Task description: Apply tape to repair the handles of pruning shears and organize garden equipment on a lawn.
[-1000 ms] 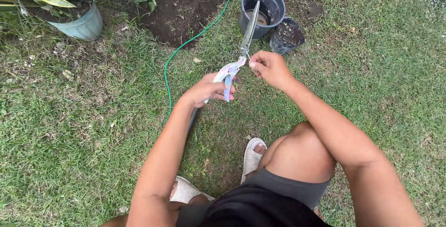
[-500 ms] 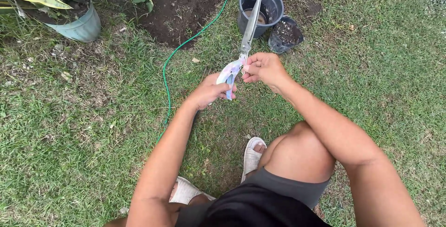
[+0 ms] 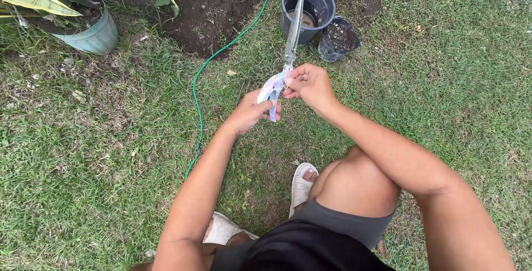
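1. Grass (image 3: pixel 83 193) covers nearly the whole ground in view; a patch of bare dark soil (image 3: pixel 216 10) lies at the far side, left of centre. No cut or cleared strip of grass can be made out, so no trimming shows as done.
2. Person crouched at the near edge, both forearms reaching forward, light sandals (image 3: pixel 302 185) flat on the grass.
3. Potted plant with long yellow-edged leaves in a pale green pot (image 3: pixel 94 35) stands far left, well apart from the hands.
4. Dark round bucket (image 3: pixel 307 10) stands far centre, upright, something pale inside it; a smaller black pot (image 3: pixel 338 38) holding soil touches its right side.
5. Thin green hose (image 3: pixel 208 71) runs from the soil patch down toward the near left.
6. Garden shears (image 3: pixel 292 32) are held in the air between the hands, blades together and pointing away, tips over the bucket.
7. Right hand (image 3: pixel 310 85) is curled, fingers pinched at the base of the blades.
8. Left hand (image 3: pixel 252 111) is closed round the handle, where a pale bluish cloth or wrapping (image 3: pixel 273 89) sits.
9. Judgement: work appears confined to handling or wiping the tool; blades are not at the grass, and any cutting remains outstanding.
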